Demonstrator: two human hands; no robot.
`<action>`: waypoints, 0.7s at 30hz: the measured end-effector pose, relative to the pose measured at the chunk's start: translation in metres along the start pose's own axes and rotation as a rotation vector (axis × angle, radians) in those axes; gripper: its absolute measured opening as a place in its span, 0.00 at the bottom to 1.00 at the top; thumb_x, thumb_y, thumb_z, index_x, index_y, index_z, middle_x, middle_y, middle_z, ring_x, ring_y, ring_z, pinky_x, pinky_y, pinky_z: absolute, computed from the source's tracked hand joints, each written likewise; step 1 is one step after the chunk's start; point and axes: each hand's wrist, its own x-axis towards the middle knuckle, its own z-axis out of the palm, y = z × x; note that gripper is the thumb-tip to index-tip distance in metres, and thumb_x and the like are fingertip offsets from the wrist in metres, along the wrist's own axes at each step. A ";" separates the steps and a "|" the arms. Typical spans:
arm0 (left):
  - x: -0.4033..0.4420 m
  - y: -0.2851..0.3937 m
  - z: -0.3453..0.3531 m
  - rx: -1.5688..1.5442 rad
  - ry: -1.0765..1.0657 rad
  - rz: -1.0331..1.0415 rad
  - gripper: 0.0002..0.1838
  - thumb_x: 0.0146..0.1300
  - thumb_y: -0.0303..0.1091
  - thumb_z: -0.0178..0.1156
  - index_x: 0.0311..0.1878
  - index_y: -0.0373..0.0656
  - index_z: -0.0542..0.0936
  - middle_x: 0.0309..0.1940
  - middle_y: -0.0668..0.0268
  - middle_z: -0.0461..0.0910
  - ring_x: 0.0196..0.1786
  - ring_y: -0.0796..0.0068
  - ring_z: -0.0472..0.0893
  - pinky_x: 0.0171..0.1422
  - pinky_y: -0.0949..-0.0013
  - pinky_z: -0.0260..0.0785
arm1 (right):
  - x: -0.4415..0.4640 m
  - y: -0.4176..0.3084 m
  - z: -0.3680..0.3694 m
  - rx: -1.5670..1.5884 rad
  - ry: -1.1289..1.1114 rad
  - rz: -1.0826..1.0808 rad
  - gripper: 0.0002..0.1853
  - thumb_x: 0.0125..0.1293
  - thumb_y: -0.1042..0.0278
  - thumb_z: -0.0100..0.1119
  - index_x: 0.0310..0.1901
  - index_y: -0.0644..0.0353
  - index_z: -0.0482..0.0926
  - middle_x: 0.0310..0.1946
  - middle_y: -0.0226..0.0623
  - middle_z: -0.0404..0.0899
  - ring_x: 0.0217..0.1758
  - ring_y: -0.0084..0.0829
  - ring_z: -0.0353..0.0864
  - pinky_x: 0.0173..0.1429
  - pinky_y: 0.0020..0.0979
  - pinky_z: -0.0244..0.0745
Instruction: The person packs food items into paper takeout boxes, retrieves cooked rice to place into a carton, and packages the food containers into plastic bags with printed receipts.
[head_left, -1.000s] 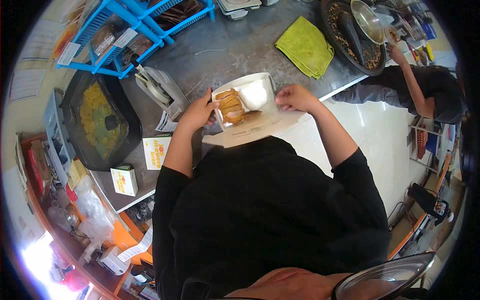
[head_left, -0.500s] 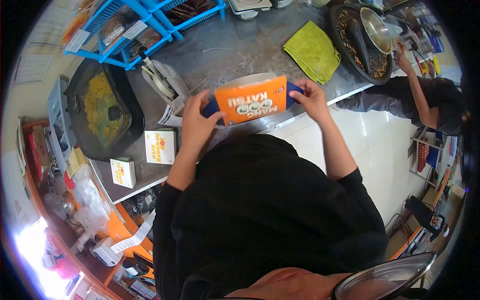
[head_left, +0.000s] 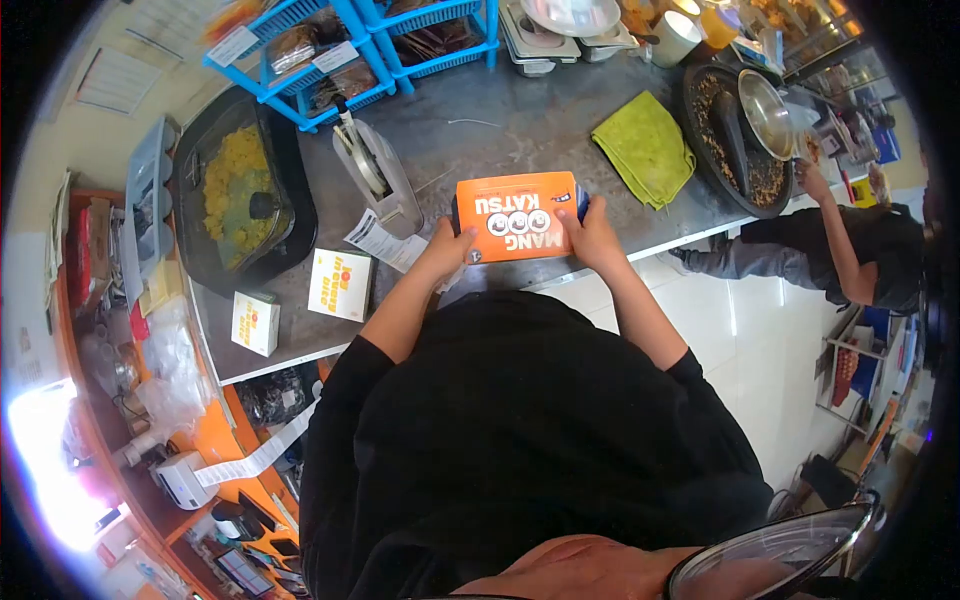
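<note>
Head view: Left grip (head_left: 446, 249) and right grip (head_left: 597, 236) clasp opposite ends of an orange box (head_left: 516, 218) near a green cloth (head_left: 645, 150).

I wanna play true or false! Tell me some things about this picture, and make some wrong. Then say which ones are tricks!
1. The left hand and the right hand both hold the orange box. True.
2. You can see food inside the orange box. False: its printed orange cover hides the inside.
3. The green cloth lies beside the dark round bowl. True.
4. Three white boxes stand on the counter. False: there are two white boxes.
5. The right hand holds the tape dispenser. False: the tape dispenser is on the counter.
6. The baskets are blue. True.
</note>
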 end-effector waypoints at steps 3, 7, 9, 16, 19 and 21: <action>-0.020 0.004 0.003 -0.145 0.115 0.202 0.23 0.69 0.39 0.53 0.58 0.30 0.67 0.43 0.52 0.76 0.47 0.69 0.78 0.40 0.68 0.73 | 0.001 0.009 0.003 0.031 0.164 -0.220 0.31 0.70 0.46 0.46 0.56 0.73 0.66 0.50 0.63 0.74 0.52 0.59 0.75 0.58 0.45 0.70; -0.026 0.015 0.000 0.267 0.181 0.277 0.22 0.70 0.37 0.52 0.60 0.29 0.67 0.40 0.48 0.78 0.49 0.56 0.78 0.49 0.58 0.71 | -0.001 0.000 0.000 -0.116 0.049 -0.097 0.29 0.72 0.48 0.43 0.56 0.72 0.66 0.48 0.63 0.73 0.51 0.60 0.74 0.56 0.48 0.70; -0.017 0.018 -0.001 0.500 0.185 0.263 0.22 0.70 0.36 0.50 0.60 0.29 0.68 0.42 0.47 0.77 0.52 0.50 0.76 0.55 0.53 0.68 | 0.002 -0.008 0.003 -0.206 0.004 -0.053 0.26 0.74 0.50 0.40 0.56 0.69 0.68 0.49 0.63 0.72 0.51 0.60 0.74 0.56 0.49 0.70; -0.006 0.032 0.024 0.812 0.515 0.725 0.24 0.61 0.34 0.54 0.59 0.34 0.70 0.56 0.53 0.70 0.62 0.51 0.68 0.64 0.49 0.60 | 0.024 -0.021 0.013 -0.355 0.445 -0.810 0.16 0.66 0.66 0.51 0.53 0.61 0.74 0.51 0.51 0.72 0.52 0.51 0.74 0.57 0.45 0.69; 0.000 0.031 0.028 0.861 0.509 0.891 0.26 0.58 0.36 0.57 0.59 0.35 0.70 0.57 0.55 0.69 0.61 0.54 0.67 0.65 0.52 0.58 | 0.035 -0.023 0.021 -0.317 0.321 -0.837 0.13 0.62 0.70 0.56 0.47 0.61 0.77 0.45 0.44 0.75 0.50 0.46 0.73 0.55 0.41 0.69; 0.001 0.031 0.026 0.854 0.481 0.894 0.27 0.57 0.38 0.58 0.59 0.35 0.70 0.56 0.55 0.69 0.60 0.55 0.67 0.65 0.53 0.58 | 0.040 -0.023 0.026 -0.277 0.276 -0.794 0.11 0.62 0.68 0.56 0.44 0.61 0.78 0.41 0.42 0.76 0.47 0.46 0.74 0.53 0.41 0.69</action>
